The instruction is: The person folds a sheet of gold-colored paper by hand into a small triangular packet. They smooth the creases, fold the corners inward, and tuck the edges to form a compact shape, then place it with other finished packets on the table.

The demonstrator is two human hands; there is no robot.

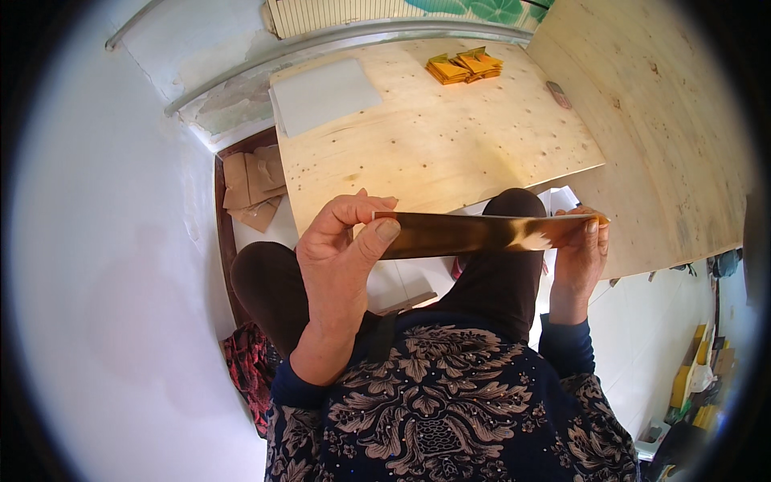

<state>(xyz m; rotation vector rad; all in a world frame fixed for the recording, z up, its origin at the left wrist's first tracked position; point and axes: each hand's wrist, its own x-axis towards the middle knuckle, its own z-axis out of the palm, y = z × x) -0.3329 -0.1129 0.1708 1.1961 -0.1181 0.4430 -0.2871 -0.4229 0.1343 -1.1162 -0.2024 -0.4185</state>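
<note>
Clamped now, with the left grip (341,241), on the left end of a long glossy gold sheet (458,235), pressing the thumb flat to the near face and tucking the fingers behind. Clamped just as surely, with the right grip (582,257), on the right end, pinching it between thumb and fingers. Holding the sheet level between left grip and right grip, showing it to the eye as a narrow strip with a bright shine toward the right. Up in the air with it, over the dark-trousered knees (269,281), on the far side of the patterned top (434,394), at the near edge of the pale wooden surface (418,140).

Looking out across that surface: spotting flat grey-white sheets (325,95) at far left, then, farther right, two piles of golden packets (483,64) side by side, then a small oblong object (558,95) near the right edge. Noting a broad wooden board (675,153) to the right. Glancing left, down beside the surface, to folded brown paper (253,181). Finding red-and-black cloth (247,369) nearer, at left. Tracing a grey pipe (337,51) along the far wall. Picking out yellow pieces (683,381) at near right, among clutter too small to tell.
</note>
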